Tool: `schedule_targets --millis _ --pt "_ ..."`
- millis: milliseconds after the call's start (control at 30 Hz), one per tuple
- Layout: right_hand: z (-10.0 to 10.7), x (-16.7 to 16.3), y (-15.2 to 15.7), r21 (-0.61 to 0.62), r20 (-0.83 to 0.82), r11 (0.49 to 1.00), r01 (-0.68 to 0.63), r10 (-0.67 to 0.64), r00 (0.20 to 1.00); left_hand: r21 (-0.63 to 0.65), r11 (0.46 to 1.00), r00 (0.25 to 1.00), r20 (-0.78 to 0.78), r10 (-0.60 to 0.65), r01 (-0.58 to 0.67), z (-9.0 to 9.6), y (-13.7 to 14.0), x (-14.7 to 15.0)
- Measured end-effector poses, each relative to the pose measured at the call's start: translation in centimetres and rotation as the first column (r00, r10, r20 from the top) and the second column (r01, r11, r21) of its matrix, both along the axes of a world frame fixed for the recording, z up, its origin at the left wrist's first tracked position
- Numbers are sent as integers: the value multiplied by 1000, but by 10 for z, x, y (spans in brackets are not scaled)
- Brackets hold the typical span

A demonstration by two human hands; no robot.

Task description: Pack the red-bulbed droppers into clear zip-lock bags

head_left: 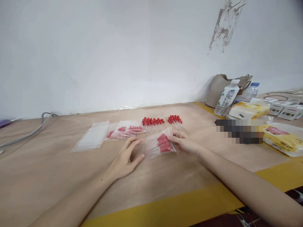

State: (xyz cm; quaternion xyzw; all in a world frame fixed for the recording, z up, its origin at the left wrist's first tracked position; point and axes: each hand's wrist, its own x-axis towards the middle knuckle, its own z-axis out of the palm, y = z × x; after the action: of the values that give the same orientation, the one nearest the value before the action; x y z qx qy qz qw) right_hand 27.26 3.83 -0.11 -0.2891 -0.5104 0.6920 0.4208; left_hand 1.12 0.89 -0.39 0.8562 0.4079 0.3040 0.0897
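Observation:
In the middle of the table, a clear plastic bag point(155, 145) holds several droppers with red rubber bulbs point(163, 143) and thin clear stems. My right hand point(183, 142) pinches the bag's right edge, on the bulb side. My left hand point(127, 159) is at the bag's left end, thumb and fingers apart, holding nothing. Behind the bag lie two groups of loose red-bulbed droppers, one in the middle point(152, 123) and a smaller one to the right point(176, 121). Filled bags point(123, 130) overlap behind my left hand, beside a stack of flat, empty clear bags point(91, 137).
Bottles point(227, 97), a beige bag point(214, 90), yellow tissue packs point(282, 140) and small white boxes point(279, 108) crowd the right side. A blurred-out dark object point(246, 132) lies before them. A grey cable point(30, 134) runs along the left. Yellow tape point(151, 209) lines the near edge.

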Motion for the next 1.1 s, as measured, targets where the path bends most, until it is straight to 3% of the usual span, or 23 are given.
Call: schedule_targets --millis 100,167,267,333,400,467,567,667,767,967,1100 --pt "1 5 2 31 -117 996 84 -80 990 -99 994 980 189 59 -41 2 -4 5" --pt "1 4 2 25 -164 991 132 -126 978 -302 949 956 294 -1 94 3 -9 11" --pt "2 -5 -5 18 -181 992 126 -120 976 -566 741 876 478 -63 362 5 -17 21" --pt "1 -12 -12 32 -161 998 52 -46 986 -620 608 781 624 0 496 5 -20 28" --pt "-1 -18 -18 58 -113 996 -66 72 991 -598 548 657 745 111 585 6 -22 34" --pt "-5 -21 -22 83 -23 980 -182 185 983 -567 555 559 803 207 609 7 -22 37" --pt "-12 -21 -21 80 98 968 -237 229 969 -574 649 529 795 297 499 9 -20 36" --pt "-14 -15 -15 35 153 990 -134 127 980 -585 738 531 765 365 336 12 -12 26" --pt "-13 -5 -7 46 242 999 -24 13 970 -572 787 515 758 399 232 22 2 6" --pt "-14 13 9 99 292 989 108 -133 947 -537 841 585 663 467 -64 59 47 -58" --pt "-17 14 12 86 309 990 113 -135 941 -609 780 728 468 501 -145 65 84 -94"
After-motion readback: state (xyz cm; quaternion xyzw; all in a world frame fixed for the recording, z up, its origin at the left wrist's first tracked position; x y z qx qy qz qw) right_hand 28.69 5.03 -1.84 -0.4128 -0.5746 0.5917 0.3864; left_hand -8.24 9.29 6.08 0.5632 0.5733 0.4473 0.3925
